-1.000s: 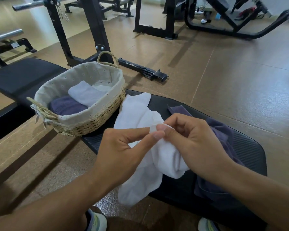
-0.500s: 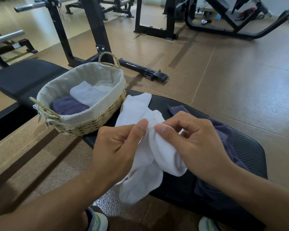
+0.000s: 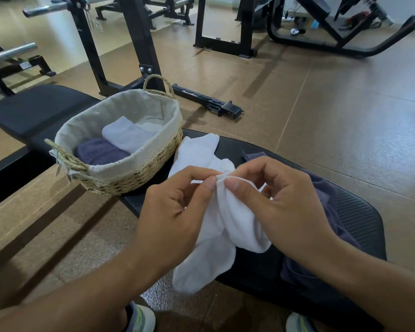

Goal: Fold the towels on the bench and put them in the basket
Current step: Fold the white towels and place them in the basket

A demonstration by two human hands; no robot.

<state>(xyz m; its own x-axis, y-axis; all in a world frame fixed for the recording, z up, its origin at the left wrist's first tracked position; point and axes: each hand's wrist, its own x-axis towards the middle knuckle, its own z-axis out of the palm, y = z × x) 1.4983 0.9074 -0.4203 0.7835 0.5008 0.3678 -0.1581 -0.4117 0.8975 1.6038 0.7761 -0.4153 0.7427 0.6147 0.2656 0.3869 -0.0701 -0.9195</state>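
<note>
A white towel [image 3: 209,248] lies crumpled across the black bench pad [image 3: 359,212], one end hanging over the near edge. My left hand [image 3: 175,212] and my right hand [image 3: 280,202] both pinch its raised top edge, thumbs almost touching. A purple towel [image 3: 331,212] lies bunched on the pad under and behind my right wrist. The woven basket [image 3: 139,173] with a cloth liner stands at the pad's left end and holds a folded white towel [image 3: 127,135] and a folded purple towel [image 3: 101,152].
A second black bench [image 3: 34,109] runs off to the left behind the basket. Black rack uprights [image 3: 139,44] and a loose black bar [image 3: 206,101] stand on the brown floor beyond. The toes of my shoes [image 3: 139,317] show at the bottom edge.
Both hands have shifted their pinch along the white towel's top edge and lifted it a little. The towel's hanging fold sits slightly lower and further right.
</note>
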